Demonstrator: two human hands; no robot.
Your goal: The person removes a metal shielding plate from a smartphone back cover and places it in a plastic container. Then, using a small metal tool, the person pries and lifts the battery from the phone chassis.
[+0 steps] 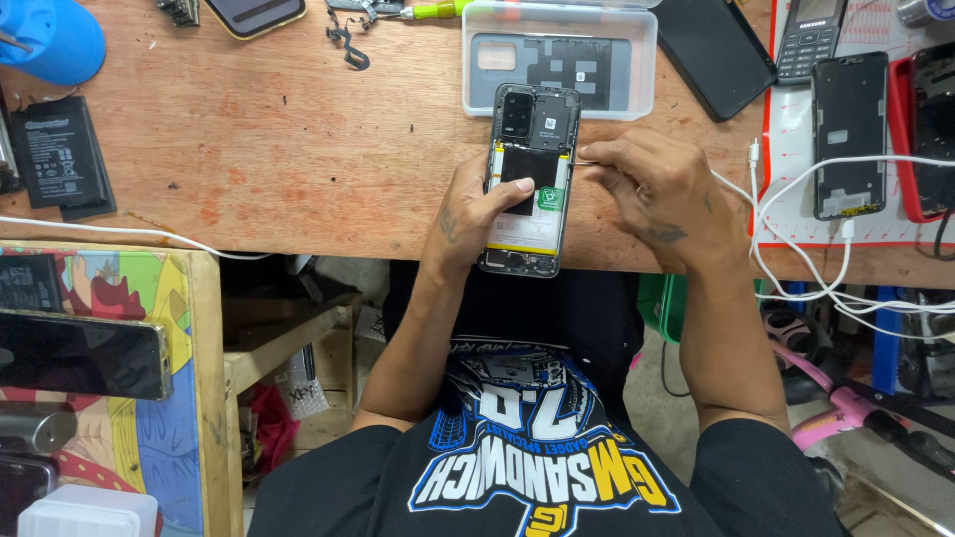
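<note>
An opened smartphone [531,129] with its back cover off lies on the wooden workbench [279,149], camera end away from me, its white battery exposed. My left hand [476,214] holds the phone's left side, thumb pressed on a dark patch over the battery. My right hand [662,194] rests at the phone's right edge, fingers pinched on a thin metal tool [585,163] whose tip touches the frame.
A clear plastic tray [559,58] with a phone back cover sits behind the phone. Other phones [849,134] and white cables [796,214] lie at right on a mat. A loose battery [58,151] is at left; a blue object [50,38] in the far left corner.
</note>
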